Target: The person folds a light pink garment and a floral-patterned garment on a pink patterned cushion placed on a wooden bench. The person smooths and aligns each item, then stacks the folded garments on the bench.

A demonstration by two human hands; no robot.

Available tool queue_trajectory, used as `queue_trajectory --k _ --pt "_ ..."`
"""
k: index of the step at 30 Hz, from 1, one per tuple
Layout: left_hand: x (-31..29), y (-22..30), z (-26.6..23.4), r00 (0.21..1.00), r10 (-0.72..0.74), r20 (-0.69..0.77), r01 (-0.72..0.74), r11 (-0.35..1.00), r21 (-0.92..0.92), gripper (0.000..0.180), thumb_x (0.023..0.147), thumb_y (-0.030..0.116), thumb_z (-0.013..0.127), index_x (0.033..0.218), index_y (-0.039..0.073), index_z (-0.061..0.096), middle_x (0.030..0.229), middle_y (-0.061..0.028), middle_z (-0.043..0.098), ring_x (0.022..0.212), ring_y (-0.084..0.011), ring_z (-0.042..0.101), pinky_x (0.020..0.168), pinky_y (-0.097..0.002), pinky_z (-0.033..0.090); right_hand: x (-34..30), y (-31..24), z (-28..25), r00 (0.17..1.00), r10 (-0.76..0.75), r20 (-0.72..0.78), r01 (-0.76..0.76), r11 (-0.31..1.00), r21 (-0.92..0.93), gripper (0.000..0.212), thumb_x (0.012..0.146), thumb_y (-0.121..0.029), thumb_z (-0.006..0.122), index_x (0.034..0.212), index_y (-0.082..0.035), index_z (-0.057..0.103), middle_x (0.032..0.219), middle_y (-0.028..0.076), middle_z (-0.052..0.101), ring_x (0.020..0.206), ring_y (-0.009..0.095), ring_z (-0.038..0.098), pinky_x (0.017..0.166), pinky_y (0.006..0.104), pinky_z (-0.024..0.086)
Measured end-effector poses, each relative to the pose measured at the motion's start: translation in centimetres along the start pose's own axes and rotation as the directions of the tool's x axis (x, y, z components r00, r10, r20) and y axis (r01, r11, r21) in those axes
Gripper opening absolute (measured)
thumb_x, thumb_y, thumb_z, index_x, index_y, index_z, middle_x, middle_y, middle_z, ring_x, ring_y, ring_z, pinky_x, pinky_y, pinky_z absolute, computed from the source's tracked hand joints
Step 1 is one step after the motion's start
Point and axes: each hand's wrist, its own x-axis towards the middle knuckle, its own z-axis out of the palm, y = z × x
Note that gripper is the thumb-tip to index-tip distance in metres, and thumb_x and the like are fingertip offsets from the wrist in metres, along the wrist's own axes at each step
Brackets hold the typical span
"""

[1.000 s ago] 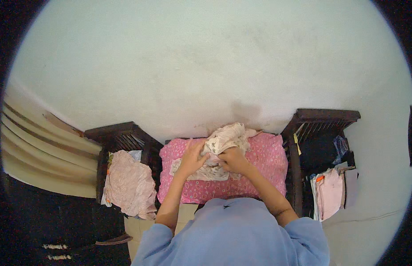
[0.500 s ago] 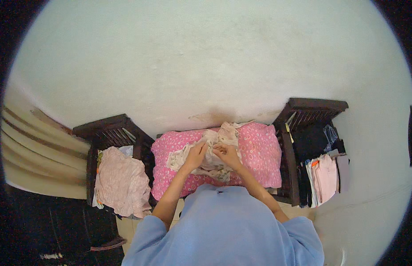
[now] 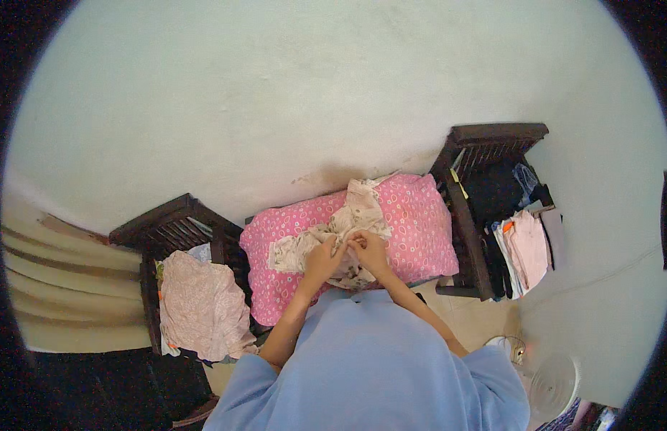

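A cream garment (image 3: 362, 202) with a dark pattern lies crumpled across a pink cushion (image 3: 423, 223) printed with small white shapes. Its exact kind is hard to tell. Over its middle, my left hand (image 3: 323, 261) is closed, thumb and fingers pinching a bit of the cloth. Just beside it, my right hand (image 3: 370, 253) is closed the same way, fingertips almost meeting those of the left. The small part of cloth between the fingertips is mostly hidden. One end of the garment spreads left, another reaches toward the wall, and a fold hangs near my shirt.
On the left dark wooden chair (image 3: 229, 241) lies a pale pink cloth (image 3: 204, 305). The right wooden chair (image 3: 455, 215) holds black clothes (image 3: 491, 190) and folded pink and white clothes (image 3: 526, 248). A wall (image 3: 333, 86) rises behind; a round white fan (image 3: 556, 388) stands lower right.
My view has turned and tilted, so the fan shows at lower right. Both hands still pinch the garment, whose near part is now bunched closer to my shirt.
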Motion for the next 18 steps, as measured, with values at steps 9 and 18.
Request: queue_trajectory --k 9,18 --pt "0.0 1.3 -0.2 0.886 0.464 -0.005 -0.418 0.803 0.424 0.016 0.070 0.022 0.054 0.075 0.008 0.052 0.061 -0.0100 0.056 0.058 -0.0247 0.055 0.064 -0.0362 0.037 -0.5 2.4 0.9 0.993 0.035 -0.113 -0.059 0.975 -0.214 0.010 0.063 -0.008 0.058 0.071 -0.003 0.059 0.066 0.009 0.060 0.058 0.016 0.058 0.055 0.0263 0.045" --pt "-0.9 3.9 -2.6 0.780 0.602 -0.170 -0.515 0.772 0.371 0.014 0.068 0.021 0.057 0.065 0.008 0.052 0.053 -0.0088 0.052 0.052 -0.0227 0.051 0.064 -0.0345 0.035 1.9 6.2 -2.3 0.930 0.221 -0.293 -0.293 0.928 -0.228 0.011 0.059 -0.015 0.060 0.067 -0.007 0.061 0.058 0.006 0.059 0.055 0.015 0.057 0.051 0.0271 0.043"
